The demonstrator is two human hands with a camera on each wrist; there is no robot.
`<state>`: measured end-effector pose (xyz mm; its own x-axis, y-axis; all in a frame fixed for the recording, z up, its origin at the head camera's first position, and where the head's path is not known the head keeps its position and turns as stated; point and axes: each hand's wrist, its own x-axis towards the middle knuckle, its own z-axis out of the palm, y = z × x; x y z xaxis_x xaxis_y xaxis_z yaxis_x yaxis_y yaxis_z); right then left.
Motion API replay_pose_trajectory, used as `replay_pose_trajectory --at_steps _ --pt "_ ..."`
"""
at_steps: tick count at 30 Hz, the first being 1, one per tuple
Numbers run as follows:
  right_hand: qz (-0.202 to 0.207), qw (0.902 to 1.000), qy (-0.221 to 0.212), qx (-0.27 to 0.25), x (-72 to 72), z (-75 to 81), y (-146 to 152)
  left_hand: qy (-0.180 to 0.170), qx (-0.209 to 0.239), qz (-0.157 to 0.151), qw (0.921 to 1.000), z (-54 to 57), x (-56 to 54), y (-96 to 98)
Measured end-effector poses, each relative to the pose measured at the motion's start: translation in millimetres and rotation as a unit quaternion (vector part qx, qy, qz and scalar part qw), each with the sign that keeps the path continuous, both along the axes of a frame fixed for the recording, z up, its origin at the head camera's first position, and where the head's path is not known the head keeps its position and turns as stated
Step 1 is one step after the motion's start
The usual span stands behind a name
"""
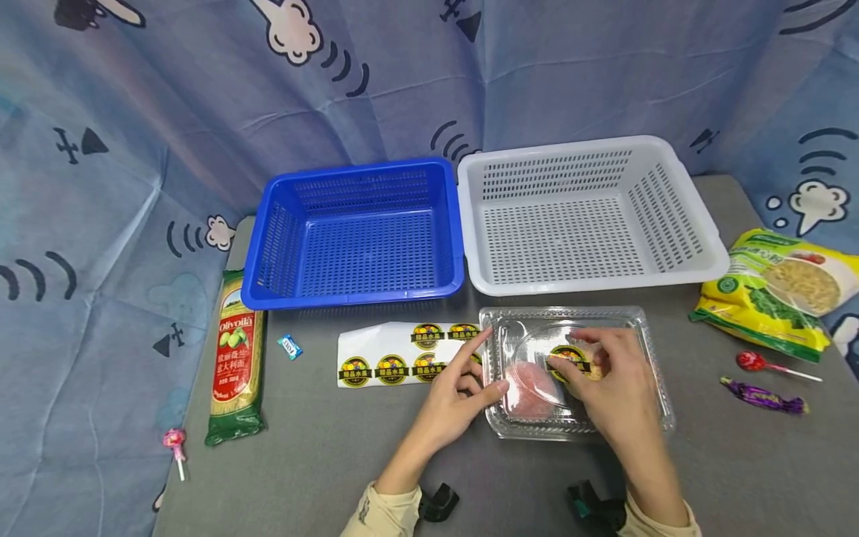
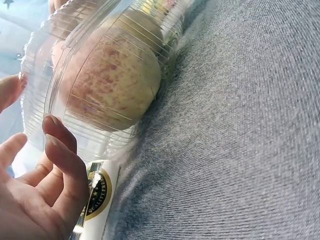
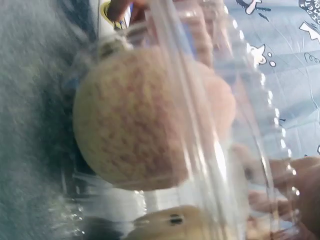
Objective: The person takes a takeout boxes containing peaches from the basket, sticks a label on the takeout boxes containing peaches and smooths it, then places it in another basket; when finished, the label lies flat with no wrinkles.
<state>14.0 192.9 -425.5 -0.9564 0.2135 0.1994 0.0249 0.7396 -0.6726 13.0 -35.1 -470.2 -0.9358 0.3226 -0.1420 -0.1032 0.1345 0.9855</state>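
Observation:
A clear plastic clamshell box holds a pinkish peach and a second pale fruit, partly hidden. On its lid is a round black-and-gold fruit sticker. My right hand is over the lid, its thumb touching the sticker's left end and its fingers by the other side. At the box's left edge my left hand steadies it, index finger stretched along the corner and thumb on the rim. Beneath that hand lies a white sheet of matching stickers.
A blue basket and a white basket stand behind the box. Spaghetti, a blue-wrapped candy and a pink lollipop lie left. On the right are a yellow noodle bag, a red lollipop and a purple-wrapped candy.

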Motion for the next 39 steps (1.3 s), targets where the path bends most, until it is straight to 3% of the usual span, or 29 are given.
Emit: replay_pose_trajectory --at_steps 4,16,27,39 --pt "0.004 0.9997 0.009 0.022 0.7 -3.5 -4.1 -0.001 -0.002 0.002 1.0000 1.0 0.3 -0.5" --pt "-0.055 0.9979 0.025 0.023 -3.3 -7.3 -8.1 -0.009 -0.003 0.001 1.0000 0.3 0.3 -0.3" --pt "-0.043 0.9983 0.038 -0.012 -0.3 -8.2 -3.8 -0.002 -0.002 -0.021 0.9998 -0.6 -1.7 -4.0" --pt "-0.006 0.9973 0.073 -0.010 3.7 -9.2 4.9 -0.004 -0.027 -0.004 0.9996 2.4 0.9 -4.1"
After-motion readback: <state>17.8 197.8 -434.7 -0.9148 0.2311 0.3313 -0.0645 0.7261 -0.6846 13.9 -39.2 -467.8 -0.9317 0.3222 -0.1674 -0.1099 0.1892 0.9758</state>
